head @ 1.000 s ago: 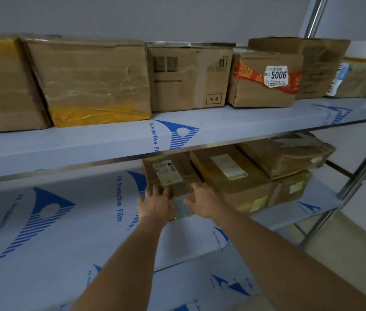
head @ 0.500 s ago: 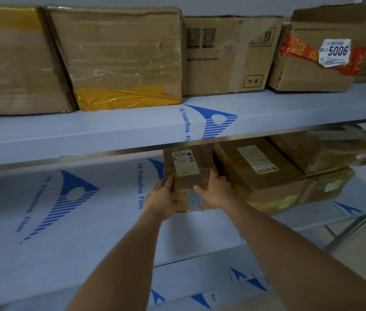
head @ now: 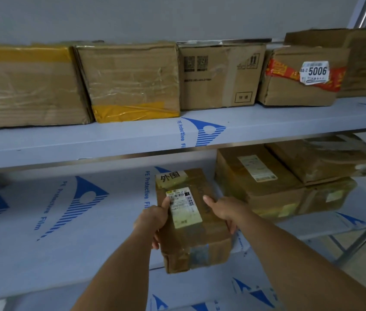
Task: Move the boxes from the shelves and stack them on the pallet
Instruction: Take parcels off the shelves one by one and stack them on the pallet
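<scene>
Two hands are gripping a small cardboard box at the front of the lower shelf.

The upper shelf [head: 132, 140] is running across from 9 to 3 o'clock, carrying a row of boxes: a yellow-taped box [head: 130, 79] at 11 o'clock, a printed carton [head: 220, 75] at 12 o'clock and a red-taped box [head: 298, 79] marked 5006 at 1 o'clock. The lower shelf [head: 43, 232], covered in blue-printed protective film, is holding a stack of flat boxes [head: 278, 182] at 3 o'clock. The small box [head: 195, 230] is sitting near 6 o'clock, its near end jutting past the shelf's front edge, just left of that stack. The left hand [head: 153, 218] is clasping its left side, thumb lying on the white label [head: 184, 207], fingers curled underneath. The right hand [head: 227, 209] is clasping its right side, thumb on top, fingers wrapped down the edge.
</scene>
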